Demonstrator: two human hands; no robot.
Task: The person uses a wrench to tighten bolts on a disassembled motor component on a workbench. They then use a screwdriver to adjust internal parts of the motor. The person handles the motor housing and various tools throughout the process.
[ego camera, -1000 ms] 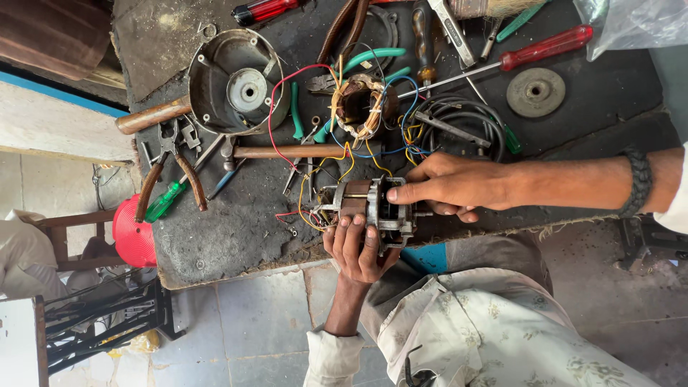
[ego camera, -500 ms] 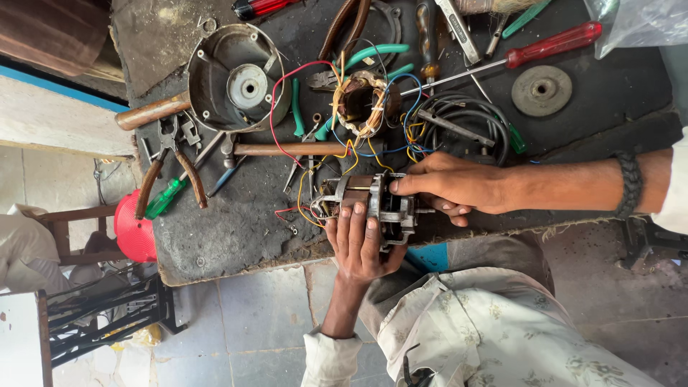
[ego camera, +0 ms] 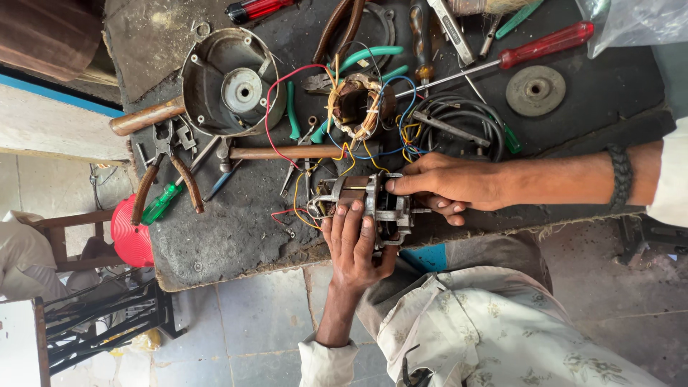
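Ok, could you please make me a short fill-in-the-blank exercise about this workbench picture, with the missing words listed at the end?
1. The left hand and the right hand grip the small motor at the near ___ of the bench.
2. The dark braided bracelet sits on the ___ arm.
3. The long screwdriver at the far side has a ___ handle.

Missing words: edge; right; red.

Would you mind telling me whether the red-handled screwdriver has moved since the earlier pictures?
No. The red-handled screwdriver still lies just above the grey disc, as before.
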